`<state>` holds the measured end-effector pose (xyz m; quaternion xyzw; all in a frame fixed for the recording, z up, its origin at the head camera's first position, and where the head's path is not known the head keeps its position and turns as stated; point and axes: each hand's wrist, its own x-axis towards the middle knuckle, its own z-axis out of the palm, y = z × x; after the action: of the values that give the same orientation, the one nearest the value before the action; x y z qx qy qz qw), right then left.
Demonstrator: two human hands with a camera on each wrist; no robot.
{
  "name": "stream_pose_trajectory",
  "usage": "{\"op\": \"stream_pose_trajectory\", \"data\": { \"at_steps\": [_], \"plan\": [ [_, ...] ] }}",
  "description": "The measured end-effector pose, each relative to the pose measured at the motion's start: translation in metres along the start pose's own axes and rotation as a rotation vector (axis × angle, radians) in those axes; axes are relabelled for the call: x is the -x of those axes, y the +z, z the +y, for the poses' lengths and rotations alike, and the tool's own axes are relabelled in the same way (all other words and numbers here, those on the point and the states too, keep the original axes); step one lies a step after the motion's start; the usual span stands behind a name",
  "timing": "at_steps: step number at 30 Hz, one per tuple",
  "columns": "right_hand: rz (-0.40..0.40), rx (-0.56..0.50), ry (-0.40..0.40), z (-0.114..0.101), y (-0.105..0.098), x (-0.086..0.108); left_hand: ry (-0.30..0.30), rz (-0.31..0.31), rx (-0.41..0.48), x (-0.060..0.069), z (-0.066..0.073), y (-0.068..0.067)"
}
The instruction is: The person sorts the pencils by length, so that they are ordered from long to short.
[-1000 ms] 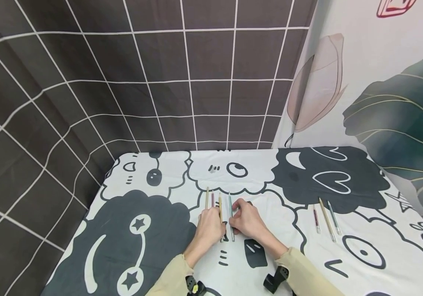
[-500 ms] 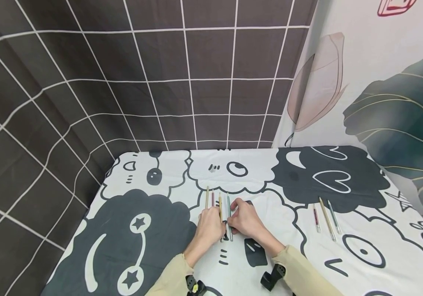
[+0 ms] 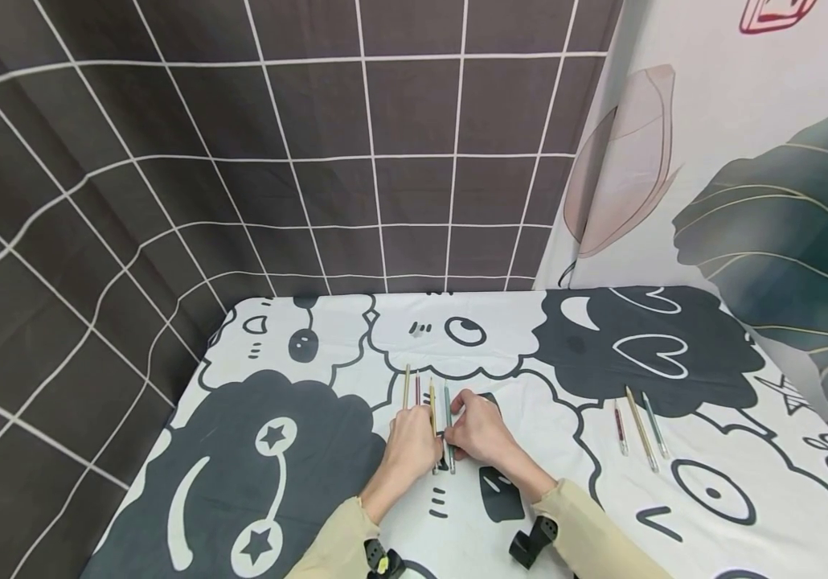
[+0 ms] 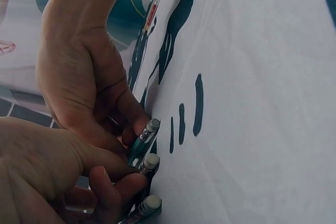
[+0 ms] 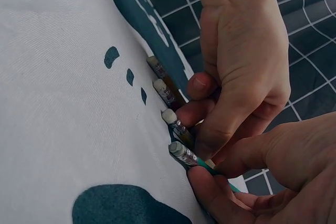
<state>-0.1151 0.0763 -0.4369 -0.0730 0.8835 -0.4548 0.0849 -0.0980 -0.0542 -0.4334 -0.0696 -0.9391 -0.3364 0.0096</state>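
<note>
Several pencils lie side by side on the patterned cloth, eraser ends towards me. My left hand [image 3: 412,441] pinches the yellow pencil [image 3: 432,396] between thumb and fingers, and covers the lower parts of a red pencil [image 3: 417,388] and a gold pencil [image 3: 406,388] to its left. At the right end of the row, my right hand [image 3: 482,434] pinches the green pencil [image 3: 448,402]. In the right wrist view, the green pencil's white eraser [image 5: 177,149] sits beside the yellow pencil's eraser [image 5: 169,116]. The two hands are close together, their fingertips nearly touching.
Farther right lie three more pencils, a short red one [image 3: 621,433], a longer gold one [image 3: 641,430] and a green one [image 3: 653,426]. The black-and-white cloth [image 3: 530,402] runs back to a dark gridded curtain [image 3: 414,193]. A leaf-print curtain [image 3: 783,209] hangs at right.
My right hand has shifted slightly left with the green pencil, bringing it closer to the yellow one and a little nearer to me. The left hand has stayed in place.
</note>
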Motion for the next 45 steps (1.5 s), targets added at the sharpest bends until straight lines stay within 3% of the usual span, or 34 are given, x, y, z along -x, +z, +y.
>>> {"op": "stream_pose_trajectory", "data": {
  "at_steps": [15, 45],
  "plan": [
    [-0.008, 0.066, -0.007, -0.0006, 0.001, -0.0013, 0.005, 0.0, -0.028, -0.0005, -0.0012, 0.0013],
    [-0.018, 0.045, 0.0, -0.0003, 0.0015, -0.0006, 0.027, 0.017, -0.037, 0.0006, -0.0023, 0.0021]
  ]
}}
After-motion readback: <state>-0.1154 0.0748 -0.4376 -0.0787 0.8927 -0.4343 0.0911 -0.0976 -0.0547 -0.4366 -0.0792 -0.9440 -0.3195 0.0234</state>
